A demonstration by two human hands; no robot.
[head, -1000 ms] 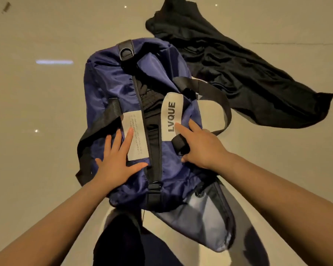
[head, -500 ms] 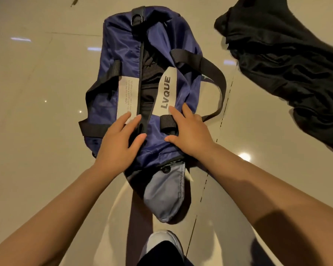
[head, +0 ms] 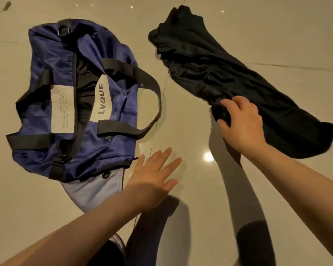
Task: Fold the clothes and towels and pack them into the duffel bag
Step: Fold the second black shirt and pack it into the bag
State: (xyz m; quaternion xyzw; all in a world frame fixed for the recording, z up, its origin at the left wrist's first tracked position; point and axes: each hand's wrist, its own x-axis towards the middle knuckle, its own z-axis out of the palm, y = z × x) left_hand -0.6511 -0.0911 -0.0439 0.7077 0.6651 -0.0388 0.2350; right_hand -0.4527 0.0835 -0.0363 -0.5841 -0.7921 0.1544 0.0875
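An indoor room, most likely in a home, though nothing settles which kind: the glossy beige tiled floor runs under and beyond both hands, mirroring ceiling lights as bright spots, with thin grout lines crossing it. No furniture or walls show around the hands.

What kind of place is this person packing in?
Probably an indoor room at home, though that is uncertain. The glossy tiled floor mirrors ceiling lights, and a blue duffel bag and a black garment lie right on it; no furniture shows.
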